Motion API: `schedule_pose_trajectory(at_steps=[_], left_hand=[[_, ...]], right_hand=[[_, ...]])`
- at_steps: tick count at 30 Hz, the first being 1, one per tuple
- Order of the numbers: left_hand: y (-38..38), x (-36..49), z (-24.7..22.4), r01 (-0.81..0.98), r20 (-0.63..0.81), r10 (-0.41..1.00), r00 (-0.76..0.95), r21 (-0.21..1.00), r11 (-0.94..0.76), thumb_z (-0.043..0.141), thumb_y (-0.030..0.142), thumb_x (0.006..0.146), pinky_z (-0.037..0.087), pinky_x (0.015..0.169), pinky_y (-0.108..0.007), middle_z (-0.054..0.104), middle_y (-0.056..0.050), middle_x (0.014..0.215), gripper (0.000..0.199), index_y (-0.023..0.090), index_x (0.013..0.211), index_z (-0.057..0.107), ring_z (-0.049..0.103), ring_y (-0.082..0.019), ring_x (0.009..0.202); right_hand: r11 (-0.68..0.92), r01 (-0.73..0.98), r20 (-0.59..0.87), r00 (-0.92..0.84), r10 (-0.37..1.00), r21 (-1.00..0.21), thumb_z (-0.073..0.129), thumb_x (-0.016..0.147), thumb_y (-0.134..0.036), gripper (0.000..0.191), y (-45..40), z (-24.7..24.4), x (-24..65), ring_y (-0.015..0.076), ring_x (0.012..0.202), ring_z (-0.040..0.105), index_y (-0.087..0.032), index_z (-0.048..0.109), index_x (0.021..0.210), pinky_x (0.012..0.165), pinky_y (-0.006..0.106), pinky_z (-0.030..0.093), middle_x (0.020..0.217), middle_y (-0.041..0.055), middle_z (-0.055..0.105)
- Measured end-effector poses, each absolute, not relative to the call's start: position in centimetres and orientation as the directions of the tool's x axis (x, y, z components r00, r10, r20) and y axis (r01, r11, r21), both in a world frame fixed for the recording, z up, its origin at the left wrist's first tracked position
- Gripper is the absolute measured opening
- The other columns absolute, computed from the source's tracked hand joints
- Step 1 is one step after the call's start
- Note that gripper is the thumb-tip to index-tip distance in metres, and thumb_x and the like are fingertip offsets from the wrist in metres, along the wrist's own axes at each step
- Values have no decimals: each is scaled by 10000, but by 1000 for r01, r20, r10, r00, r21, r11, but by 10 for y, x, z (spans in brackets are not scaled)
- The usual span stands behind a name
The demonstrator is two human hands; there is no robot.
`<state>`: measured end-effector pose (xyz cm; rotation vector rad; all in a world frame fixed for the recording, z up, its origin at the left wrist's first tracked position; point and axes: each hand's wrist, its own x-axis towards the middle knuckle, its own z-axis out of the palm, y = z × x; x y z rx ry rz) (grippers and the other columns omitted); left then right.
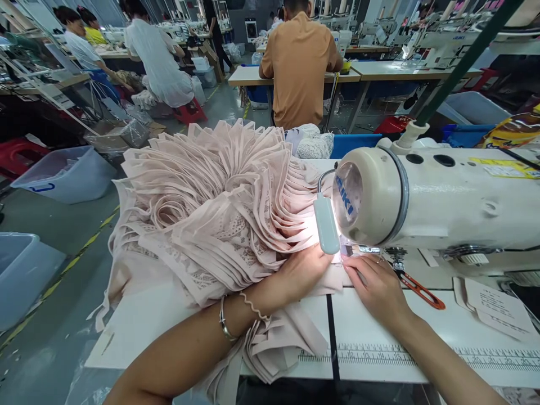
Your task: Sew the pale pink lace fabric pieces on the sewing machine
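A pale pink fabric piece [331, 280] lies under the needle area of a white sewing machine [447, 197]. My left hand [307, 273] is closed on this fabric left of the needle, its fingertips partly hidden behind a small grey lamp [327, 225]. From the right, my right hand [379, 287] pinches the fabric's edge close to the presser foot, thumb and forefinger near each other. Beyond my left forearm rises a large heap of pale pink lace-trimmed fabric pieces [211, 197]. More pink layers [278, 349] hang over the table's front edge beneath that forearm.
Orange-handled thread snips [422, 291] lie right of my right hand, near paper tags [498, 306]. A ruler strip [379, 355] runs along the table front. Plastic bins [63, 174] stand on the floor at left. Ahead, a person in a brown shirt [299, 67] sits at another table.
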<state>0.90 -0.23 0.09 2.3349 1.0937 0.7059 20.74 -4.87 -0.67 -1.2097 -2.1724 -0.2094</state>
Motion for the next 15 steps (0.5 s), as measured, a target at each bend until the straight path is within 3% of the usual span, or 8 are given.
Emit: schedule_pose_trajectory(at_steps=[6,10,15], left_hand=[[-5,4,5,569,304,603,738,199,-798,394,160,1016,482,751,-304,593,-87,1004,185,146,1115,550,578,-205,882],[-4,-1,3,486,348,493,798,113,-867,449,160,1010,469,737,-286,588,-60,937,142,145,1008,589,573,-188,851],[-3,0,-6,406,386,379,841,13,-914,432,96,993,453,630,-271,571,-34,787,248,139,814,597,557,-165,716]], right_hand=[[565,800,600,-355,717,-201,534,965,-133,120,-48,-7,207,154,773,618,-196,608,894,747,273,453,800,10,676],[566,799,601,-355,716,-201,532,968,-138,111,-47,-7,208,154,770,623,-196,611,915,741,274,455,813,14,685],[573,800,604,-372,705,-176,528,970,-139,118,-47,-7,208,158,777,621,-200,609,909,734,275,451,792,9,676]])
